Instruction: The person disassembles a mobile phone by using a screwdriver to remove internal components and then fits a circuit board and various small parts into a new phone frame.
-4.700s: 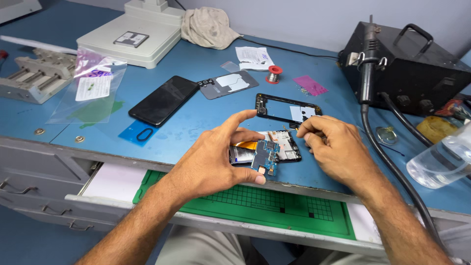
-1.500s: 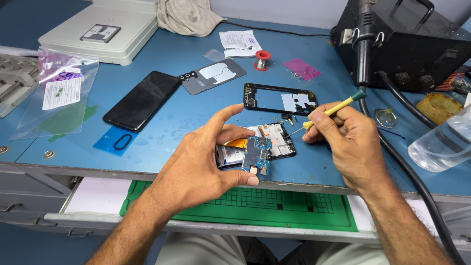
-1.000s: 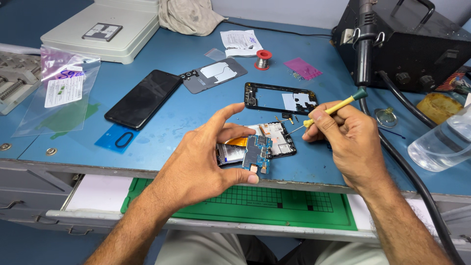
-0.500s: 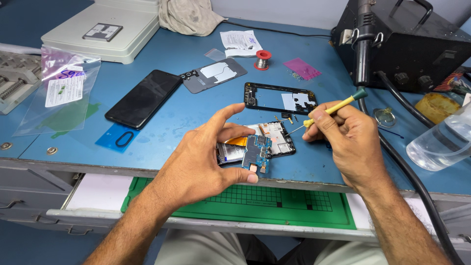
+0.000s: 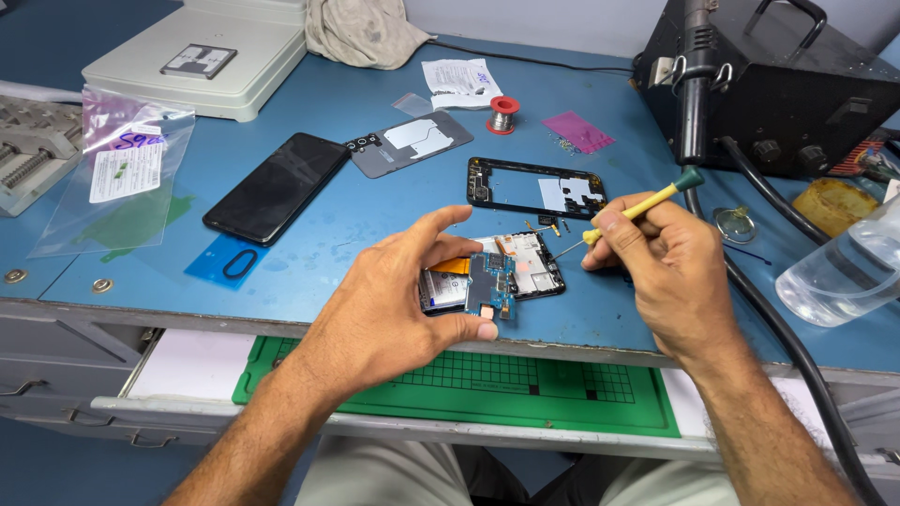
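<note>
My left hand (image 5: 394, 305) holds a small blue circuit board (image 5: 489, 286) between thumb and fingers, raised on edge over an opened phone body (image 5: 511, 276) that lies on the blue bench. My right hand (image 5: 661, 272) grips a yellow-handled screwdriver (image 5: 642, 204), its thin tip pointing down toward the phone's right end. Just behind the phone lies a black phone frame (image 5: 536, 187). A few tiny screws (image 5: 553, 225) rest between the frame and the phone.
A black phone screen (image 5: 277, 186) and a grey back cover (image 5: 410, 143) lie left of centre. A solder spool (image 5: 504, 114), pink bag (image 5: 578, 131), black hot-air station (image 5: 778, 84), its hose (image 5: 787, 328), a plastic bottle (image 5: 839, 272), and a green mat (image 5: 450, 384) on the open drawer surround me.
Between 4.7 and 1.5 seconds ago my right hand took up the yellow screwdriver. Since then both hands have stayed nearly still.
</note>
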